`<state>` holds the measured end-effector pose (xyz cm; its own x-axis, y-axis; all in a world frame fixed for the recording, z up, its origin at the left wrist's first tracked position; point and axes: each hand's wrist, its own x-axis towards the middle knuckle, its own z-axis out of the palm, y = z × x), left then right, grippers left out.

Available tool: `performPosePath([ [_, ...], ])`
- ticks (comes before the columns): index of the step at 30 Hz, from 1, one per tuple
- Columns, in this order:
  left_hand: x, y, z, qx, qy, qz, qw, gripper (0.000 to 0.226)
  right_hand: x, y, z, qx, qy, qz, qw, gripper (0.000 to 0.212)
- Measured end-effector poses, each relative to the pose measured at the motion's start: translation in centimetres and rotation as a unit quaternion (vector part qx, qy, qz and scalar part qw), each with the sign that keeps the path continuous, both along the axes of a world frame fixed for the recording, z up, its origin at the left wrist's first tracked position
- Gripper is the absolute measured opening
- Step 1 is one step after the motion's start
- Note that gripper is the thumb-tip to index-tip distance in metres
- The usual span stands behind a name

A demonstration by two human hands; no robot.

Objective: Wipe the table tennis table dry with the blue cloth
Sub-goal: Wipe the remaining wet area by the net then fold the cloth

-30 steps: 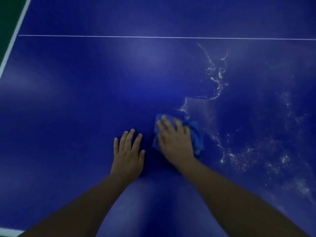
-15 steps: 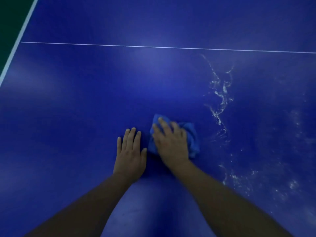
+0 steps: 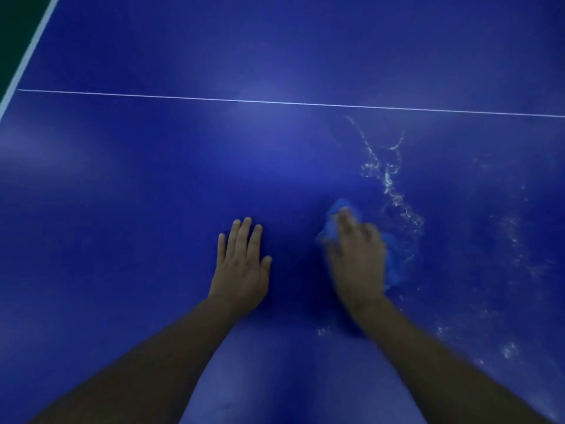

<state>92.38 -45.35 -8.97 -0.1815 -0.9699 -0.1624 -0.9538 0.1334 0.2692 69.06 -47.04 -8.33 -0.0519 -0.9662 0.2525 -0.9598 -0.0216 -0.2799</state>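
The dark blue table tennis table [image 3: 153,185] fills the view. My right hand [image 3: 357,258] presses flat on a crumpled blue cloth [image 3: 394,261], which shows beyond its fingertips and along its right side; the hand is motion-blurred. My left hand [image 3: 243,264] rests flat on the table, fingers straight, a palm's width left of the cloth. A trail of water [image 3: 389,182] glints just right of and beyond the cloth, and more droplets [image 3: 513,240] speckle the right part of the table.
A thin white centre line [image 3: 275,102] crosses the table beyond the hands. The white-edged left border [image 3: 27,56] runs diagonally at top left, with dark green floor [image 3: 15,19] past it. Small water spots [image 3: 507,350] lie at the lower right.
My right hand has slid the cloth to the right, toward the water trail, opening a gap from my left hand. The left hand has stayed flat in place.
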Motion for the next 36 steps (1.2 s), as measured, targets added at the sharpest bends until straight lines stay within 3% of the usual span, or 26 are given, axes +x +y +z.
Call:
performPosePath([
  [2, 0.2, -0.5, -0.4, -0.01, 0.003, 0.008, 1.0, 0.064, 5.6, 4.5, -0.9, 0.017, 0.036, 0.137, 0.99, 0.051],
  [4, 0.3, -0.8, -0.9, -0.015, -0.008, 0.006, 1.0, 0.064, 7.1, 6.8, -1.8, 0.046, 0.087, 0.199, 0.975, 0.052],
  [6, 0.2, -1.4, -0.9, -0.011, -0.022, -0.006, 1.0, 0.068, 3.6, 3.2, -2.6, 0.064, 0.091, 0.129, 0.985, 0.051],
  [9, -0.7, -3.1, -0.5, 0.01, -0.022, -0.008, 1.0, 0.076, -1.8, -4.8, -1.5, 0.095, 0.067, -0.094, 0.989, 0.054],
  [10, -1.2, -4.0, -0.3, 0.004, -0.018, -0.008, 1.0, 0.077, -2.3, -6.1, -1.2, 0.097, 0.065, -0.104, 0.988, 0.055],
  [14, -3.4, -8.0, -0.4, -0.036, -0.022, -0.047, 0.998, 0.069, 2.1, -6.9, -2.2, 0.072, 0.073, 0.103, 0.989, 0.054],
  [16, -4.4, -10.3, -0.9, -0.053, -0.038, -0.068, 0.996, 0.069, 2.7, -10.9, -2.4, 0.064, 0.086, 0.137, 0.985, 0.057],
  [17, -4.8, -11.2, -0.9, -0.05, -0.043, -0.066, 0.996, 0.072, 2.1, -13.3, -2.0, 0.069, 0.093, 0.12, 0.986, 0.059],
  [20, -5.7, -13.5, -1.0, -0.012, -0.071, -0.041, 0.997, 0.085, -3.5, -17.4, -1.3, 0.139, 0.055, -0.051, 0.987, 0.055],
  [23, -5.9, -13.8, -1.0, -0.016, -0.084, -0.041, 0.996, 0.085, -7.4, -13.9, -1.2, 0.114, 0.05, -0.133, 0.983, 0.052],
  [25, -5.8, -13.7, -1.1, -0.02, -0.073, -0.033, 0.997, 0.083, -4.8, -11.2, -1.4, 0.058, 0.059, -0.084, 0.993, 0.052],
  [29, -5.9, -13.6, -1.8, -0.055, -0.079, -0.026, 0.995, 0.075, 3.6, -14.3, -1.8, 0.045, 0.06, 0.137, 0.988, 0.051],
  [31, -5.9, -13.6, -1.8, -0.06, -0.095, -0.019, 0.994, 0.075, 3.5, -19.2, -1.6, 0.055, 0.072, 0.136, 0.987, 0.052],
  [34, -6.3, -13.7, -1.3, -0.059, -0.107, -0.013, 0.992, 0.078, -1.2, -23.9, -1.6, 0.112, 0.066, 0.027, 0.991, 0.055],
  [36, -6.0, -13.2, -0.8, -0.055, -0.085, 0.01, 0.995, 0.078, -1.2, -22.3, -1.8, 0.083, 0.082, 0.07, 0.991, 0.055],
])
